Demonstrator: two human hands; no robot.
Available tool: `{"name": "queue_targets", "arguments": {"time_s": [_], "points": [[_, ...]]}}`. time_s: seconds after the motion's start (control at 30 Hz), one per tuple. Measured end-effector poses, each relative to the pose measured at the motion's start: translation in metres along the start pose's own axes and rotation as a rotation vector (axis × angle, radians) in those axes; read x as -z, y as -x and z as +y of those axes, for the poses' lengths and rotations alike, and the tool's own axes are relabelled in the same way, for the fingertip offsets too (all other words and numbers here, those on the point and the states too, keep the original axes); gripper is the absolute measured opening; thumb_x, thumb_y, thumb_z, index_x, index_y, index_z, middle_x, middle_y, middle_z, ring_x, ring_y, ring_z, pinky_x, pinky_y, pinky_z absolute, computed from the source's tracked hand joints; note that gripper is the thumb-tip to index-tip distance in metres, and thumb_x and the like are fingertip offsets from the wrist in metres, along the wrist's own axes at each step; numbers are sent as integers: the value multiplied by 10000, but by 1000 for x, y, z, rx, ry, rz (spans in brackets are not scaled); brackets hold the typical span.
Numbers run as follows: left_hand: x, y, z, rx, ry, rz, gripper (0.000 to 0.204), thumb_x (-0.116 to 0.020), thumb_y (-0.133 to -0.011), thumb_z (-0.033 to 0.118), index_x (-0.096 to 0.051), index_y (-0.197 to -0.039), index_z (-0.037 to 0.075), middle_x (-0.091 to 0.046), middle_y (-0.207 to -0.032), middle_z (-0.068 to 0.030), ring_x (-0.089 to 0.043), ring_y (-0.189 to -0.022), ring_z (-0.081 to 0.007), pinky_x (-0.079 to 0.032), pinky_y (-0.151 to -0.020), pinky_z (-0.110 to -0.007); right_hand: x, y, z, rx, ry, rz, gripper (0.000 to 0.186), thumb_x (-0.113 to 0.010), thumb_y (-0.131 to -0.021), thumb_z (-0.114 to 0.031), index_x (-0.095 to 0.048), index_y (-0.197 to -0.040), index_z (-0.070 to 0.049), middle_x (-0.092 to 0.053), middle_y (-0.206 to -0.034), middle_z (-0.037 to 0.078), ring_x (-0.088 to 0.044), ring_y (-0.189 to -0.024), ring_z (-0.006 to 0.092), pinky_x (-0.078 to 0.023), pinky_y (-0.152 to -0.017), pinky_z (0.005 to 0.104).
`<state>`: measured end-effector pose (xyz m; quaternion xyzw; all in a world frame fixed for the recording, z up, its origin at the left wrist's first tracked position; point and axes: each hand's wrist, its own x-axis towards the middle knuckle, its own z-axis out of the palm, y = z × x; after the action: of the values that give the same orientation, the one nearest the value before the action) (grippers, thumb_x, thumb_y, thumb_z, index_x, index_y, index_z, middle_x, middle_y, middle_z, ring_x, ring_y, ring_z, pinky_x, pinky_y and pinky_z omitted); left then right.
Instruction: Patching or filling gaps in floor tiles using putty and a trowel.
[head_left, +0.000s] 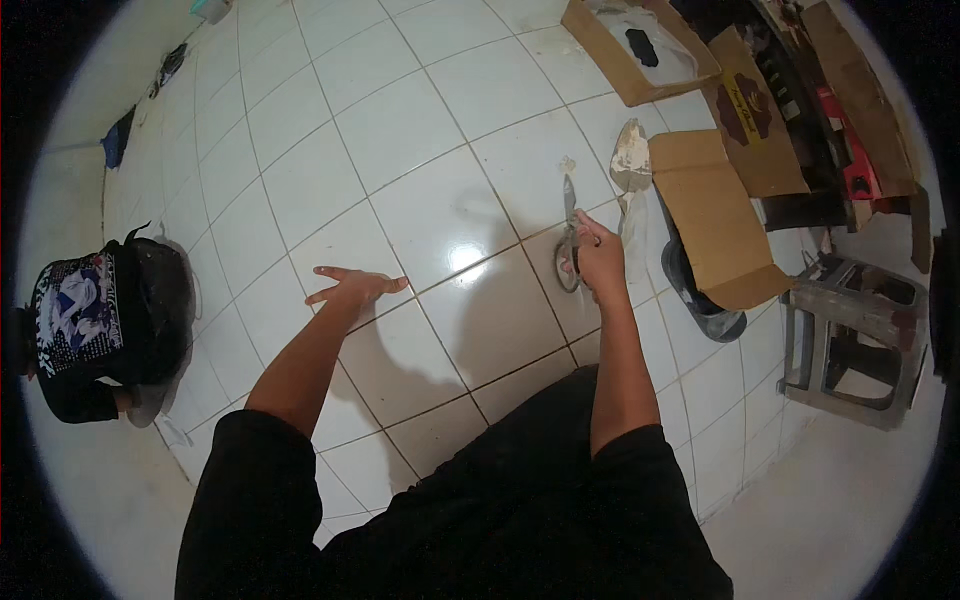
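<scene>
My right hand (596, 262) is closed on metal scissors (568, 190), their blades pointing away from me over the tiled floor. To the left, my left hand (355, 285) is open, fingers spread, low over the tiles (300, 210); whether it touches them I cannot tell. Just beyond my right hand lies a pale, trowel-like item (631, 153) crusted with white material. Beside that, an open cardboard box (712, 218) partly covers dark sandals (720, 322).
A cardboard box (610, 35) with pale lining and a black item stands at the top right, near more cardboard (755, 115). A worn grey stool (893, 365) is at the right. A black bag or cloth bundle (90, 335) with a white print sits at the left wall.
</scene>
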<state>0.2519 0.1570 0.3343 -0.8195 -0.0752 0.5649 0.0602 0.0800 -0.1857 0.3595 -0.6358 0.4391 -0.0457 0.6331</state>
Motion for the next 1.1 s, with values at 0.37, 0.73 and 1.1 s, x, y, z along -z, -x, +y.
{"name": "queue_targets", "arguments": {"time_s": [0.37,0.73,1.1], "points": [[-5,19,18,103,-26,68,859,-547,-873,785,-385,-1562,300,-137,-1694,-141,148,-1389,-725,62,-1080,-840,10,-7,5,-45,-7,42,370,-519,-1064,-180,-612,-1402,-63,-622,-785,31,-625,-599,139,-536,-513,287],[6,40,17,104,-47,6,950,-519,-865,817,-251,-1610,293,-112,-1676,-237,104,-1398,-726,-53,-1097,-836,1,-4,-1,-3,-29,-4,382,-498,-1062,-158,-596,-1415,-49,-685,-864,98,-618,-596,124,-516,-494,292],[1,27,15,-32,-144,7,920,-585,-852,785,-366,-1573,258,-115,-1652,-286,22,-1445,-670,-185,-1062,-848,9,-15,21,95,145,11,383,-505,-1017,-121,-639,-1369,-52,-675,-810,86,-614,-614,137,-547,-515,299]]}}
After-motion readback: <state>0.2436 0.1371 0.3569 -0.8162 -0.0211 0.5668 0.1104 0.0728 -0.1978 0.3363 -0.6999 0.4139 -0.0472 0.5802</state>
